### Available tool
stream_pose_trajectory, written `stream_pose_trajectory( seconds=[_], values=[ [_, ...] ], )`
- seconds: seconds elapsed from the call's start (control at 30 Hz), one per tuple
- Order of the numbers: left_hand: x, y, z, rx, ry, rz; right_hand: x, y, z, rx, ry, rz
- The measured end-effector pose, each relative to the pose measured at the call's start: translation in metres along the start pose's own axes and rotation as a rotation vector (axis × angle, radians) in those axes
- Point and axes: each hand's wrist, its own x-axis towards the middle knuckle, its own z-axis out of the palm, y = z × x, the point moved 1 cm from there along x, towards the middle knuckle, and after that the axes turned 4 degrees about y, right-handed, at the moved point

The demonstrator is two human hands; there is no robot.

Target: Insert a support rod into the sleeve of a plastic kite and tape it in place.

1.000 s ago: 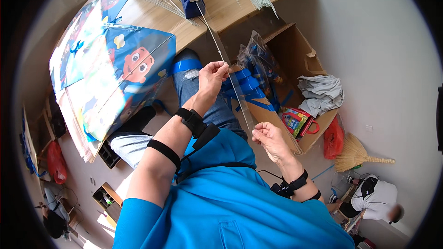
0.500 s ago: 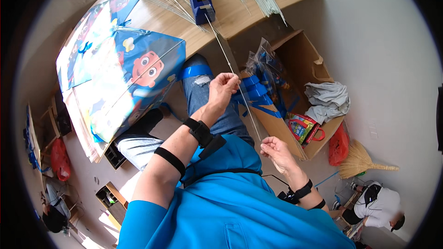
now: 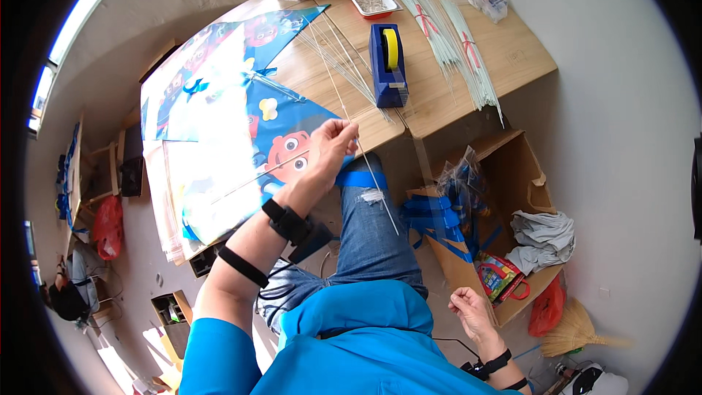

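left hand point(image 3: 333, 145) pinching thin rod point(image 3: 369, 168), frame centre | right hand point(image 3: 472, 312) loosely curled, empty, lower right | kite point(image 3: 219, 139) on table point(image 3: 446, 95)

A blue tape dispenser point(image 3: 387, 66) stands on the wooden table point(image 3: 512, 58). A white tray point(image 3: 373, 0) sits behind it. A cardboard box point(image 3: 512, 175) stands below.

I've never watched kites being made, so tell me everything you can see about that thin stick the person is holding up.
The thin rod is pale, straight and very slender, like a plastic or fibre spar. The left hand pinches it near its upper part, at the wooden table's front edge. It slants down and to the right, its lower end hanging free over the knee in torn blue jeans. Its upper stretch runs up over the table among loose rods like it. The right hand is off it.
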Motion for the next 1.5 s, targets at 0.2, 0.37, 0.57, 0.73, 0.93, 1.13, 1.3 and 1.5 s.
stream_pose_trajectory(
  seconds=[0.2, 0.37, 0.57, 0.73, 0.93, 1.13, 1.3, 1.5],
  values=[
    [0.156, 0.040, -0.020, 0.355, 0.195, 0.290, 0.000, 0.003, 0.013, 0.001, -0.002, 0.062],
    [0.144, 0.013, 0.020, 0.542, 0.012, 0.099, 0.000, 0.003, 0.011, -0.013, 0.065, 0.122],
    [0.101, -0.036, 0.085, 0.141, -0.052, -0.082, 0.013, 0.013, 0.011, -0.069, 0.003, 0.175],
    [0.109, -0.055, 0.100, -0.079, 0.086, -0.096, 0.017, 0.015, 0.015, -0.057, -0.025, 0.163],
    [0.110, -0.063, 0.098, -0.228, 0.026, -0.022, 0.027, 0.023, 0.015, -0.067, -0.047, 0.172],
    [0.105, -0.062, 0.098, -0.192, 0.045, 0.013, 0.035, 0.027, 0.015, -0.146, -0.048, 0.163],
    [0.106, -0.057, 0.098, 0.322, 0.281, -0.014, 0.040, 0.027, 0.017, -0.141, -0.045, 0.146],
    [0.057, -0.027, 0.074, -0.033, 0.234, 0.411, 0.031, 0.017, -0.007, -0.162, -0.067, 0.132]
  ],
)
